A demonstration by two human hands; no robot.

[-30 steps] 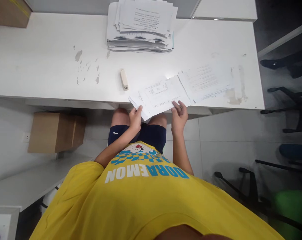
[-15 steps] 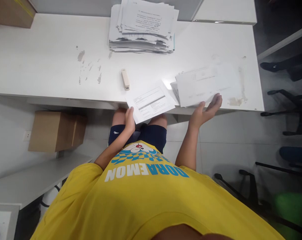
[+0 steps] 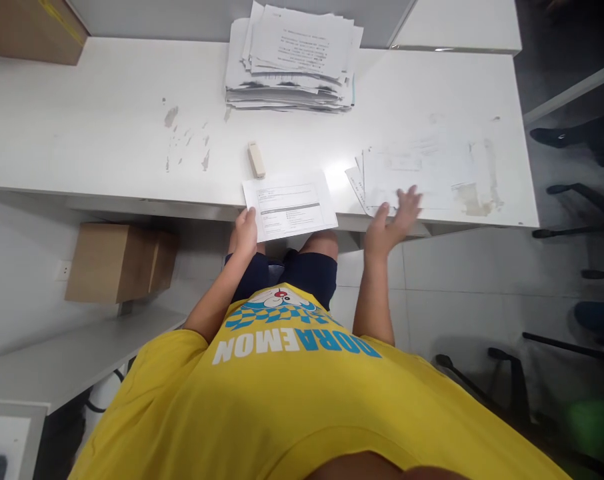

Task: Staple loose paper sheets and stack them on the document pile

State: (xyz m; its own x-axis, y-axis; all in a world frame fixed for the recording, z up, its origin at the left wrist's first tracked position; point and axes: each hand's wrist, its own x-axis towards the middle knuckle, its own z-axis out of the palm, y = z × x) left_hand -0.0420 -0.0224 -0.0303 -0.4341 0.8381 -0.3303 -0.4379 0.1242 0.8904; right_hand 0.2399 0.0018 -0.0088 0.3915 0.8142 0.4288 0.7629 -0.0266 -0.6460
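Sheets point(image 3: 412, 177) lay in an uneven, fanned pile on the right of the tabletop point(image 3: 107, 120), apparently the portion already set down. Printed paper point(image 3: 292, 205) was pinched at its left edge by the left hand point(image 3: 245, 230), overhanging the tabletop's front, and seemed the portion left to handle; how many leaves, I could not tell. The right hand point(image 3: 392, 223), blurred, had its fingers spread, gripping nothing, near those sheets. A cream stapler point(image 3: 256, 160) lay untouched.

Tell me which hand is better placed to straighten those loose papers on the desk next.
Probably the right hand: it looks open and is beside the loose papers, while the left hand holds printed paper farther away.
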